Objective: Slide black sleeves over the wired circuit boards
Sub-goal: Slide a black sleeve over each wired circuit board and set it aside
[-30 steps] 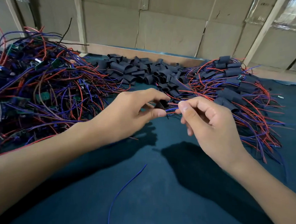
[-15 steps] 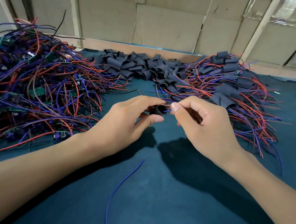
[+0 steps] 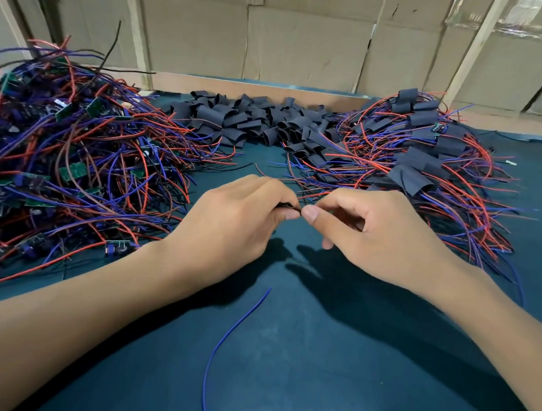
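— At far left, what is heaped on the table (image 3: pixel 303 360)?

— Bare wired circuit boards (image 3: pixel 56 147); loose black sleeves (image 3: pixel 246 118) lie behind centre.

— And the hands?

— The left hand (image 3: pixel 232 220) pinches one black sleeve (image 3: pixel 290 206), mostly hidden; the right hand (image 3: pixel 368 228) is curled, seemingly pinching thin wires. Finished, sleeved boards (image 3: pixel 417 153) lie right.

— Handling?

— Probably light and floppy; grip the sleeve near its mouth.

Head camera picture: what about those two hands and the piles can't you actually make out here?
- Black sleeve, head view: only a sliver shows between the left hand and right hand; fingers cover the rest.
- Circuit board being sleeved: not visible, hidden by the hands.
- Pile of unsleeved wired boards: cut off by the left edge.
- Loose blue wire: lower end leaves the bottom edge.
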